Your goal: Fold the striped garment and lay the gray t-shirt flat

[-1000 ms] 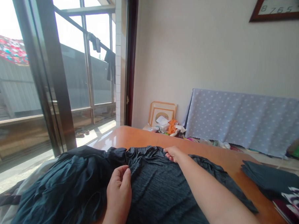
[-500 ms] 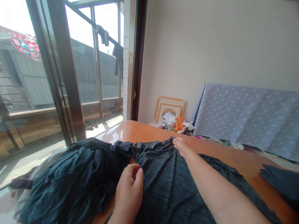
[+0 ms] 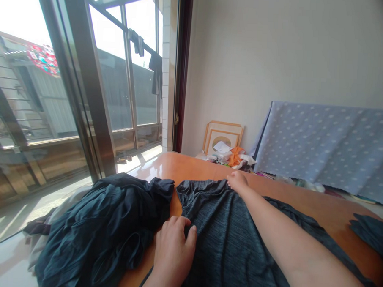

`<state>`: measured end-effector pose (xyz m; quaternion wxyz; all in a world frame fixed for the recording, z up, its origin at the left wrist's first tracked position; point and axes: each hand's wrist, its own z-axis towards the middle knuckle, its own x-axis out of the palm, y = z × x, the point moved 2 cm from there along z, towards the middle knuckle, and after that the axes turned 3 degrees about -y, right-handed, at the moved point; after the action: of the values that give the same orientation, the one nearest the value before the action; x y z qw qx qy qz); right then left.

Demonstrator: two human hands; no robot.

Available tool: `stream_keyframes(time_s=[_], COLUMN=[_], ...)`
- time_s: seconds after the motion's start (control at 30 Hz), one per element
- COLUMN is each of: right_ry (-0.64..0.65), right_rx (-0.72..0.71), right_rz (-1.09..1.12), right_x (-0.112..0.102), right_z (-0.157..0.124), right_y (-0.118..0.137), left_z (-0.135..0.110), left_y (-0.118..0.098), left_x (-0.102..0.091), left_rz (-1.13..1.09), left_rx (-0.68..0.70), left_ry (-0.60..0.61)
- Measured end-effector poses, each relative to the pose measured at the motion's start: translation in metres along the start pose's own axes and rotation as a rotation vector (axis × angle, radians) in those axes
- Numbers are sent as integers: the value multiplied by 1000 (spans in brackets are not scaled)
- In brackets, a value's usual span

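A dark grey heathered T-shirt (image 3: 225,242) lies spread on an orange-brown wooden table (image 3: 197,167). My right hand (image 3: 237,182) is at the far end of the shirt, its fingers gathered on the neckline. Near the shirt's left edge, my left hand (image 3: 174,255) has its curled fingers on the fabric. A crumpled dark teal garment (image 3: 95,228) is heaped to the left of my left hand. The hands hide parts of the shirt, and its lower end runs out of view.
A folded dark cloth (image 3: 371,234) lies at the table's right edge. Behind the table are picture frames (image 3: 222,136), papers and an orange bag (image 3: 235,157). A blue polka-dot cloth (image 3: 327,145) leans on the wall. A glass door (image 3: 118,85) stands at the left.
The grey shirt and teal garment have come apart, showing table between them. My left hand has shifted right and lies flatter on the shirt. The whole scene has slid rightward in view.
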<state>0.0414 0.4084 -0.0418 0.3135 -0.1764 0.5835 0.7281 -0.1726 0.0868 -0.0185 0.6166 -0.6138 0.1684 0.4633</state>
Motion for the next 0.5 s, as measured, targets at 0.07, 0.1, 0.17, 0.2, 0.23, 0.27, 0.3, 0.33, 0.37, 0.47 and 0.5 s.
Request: stream_keyframes(time_s=[0.07,0.1,0.17,0.2,0.23,0.27,0.3,0.33,0.37,0.47,0.5], right_ry=[-14,-8,36,70,102,131,156,181,205,258,274], right_rx=[-14,-33,-90,-123,-155,-185,-210,-232,-249,-262,-259], right_rz=[-56,-72,-82,-77,-69,-58,-45,-32,-18,20,36], right_x=[-2,0,9,16,25,35,44,55,64,88,93], right_z=[-3,-6,-16,-23,-30,-39,-48,-57,-66,-89,-94], right_y=[12,20,40,51,63,74,86,96,105,124,128], left_z=[1,1,1,2,2,3,3,4,5,5,4], left_y=[0,1,3,4,4,5,5,5,5,5,5], left_x=[1,1,2,2,2,2,1,1,1,-1,-1], left_rz=[13,15,7,-1,-10,-20,-29,-35,-39,-35,-30], left_rx=[0,-2,-12,-19,-24,-26,-25,-25,-27,-41,-42], left_ry=[1,0,0,2,4,5,4,5,5,14,15])
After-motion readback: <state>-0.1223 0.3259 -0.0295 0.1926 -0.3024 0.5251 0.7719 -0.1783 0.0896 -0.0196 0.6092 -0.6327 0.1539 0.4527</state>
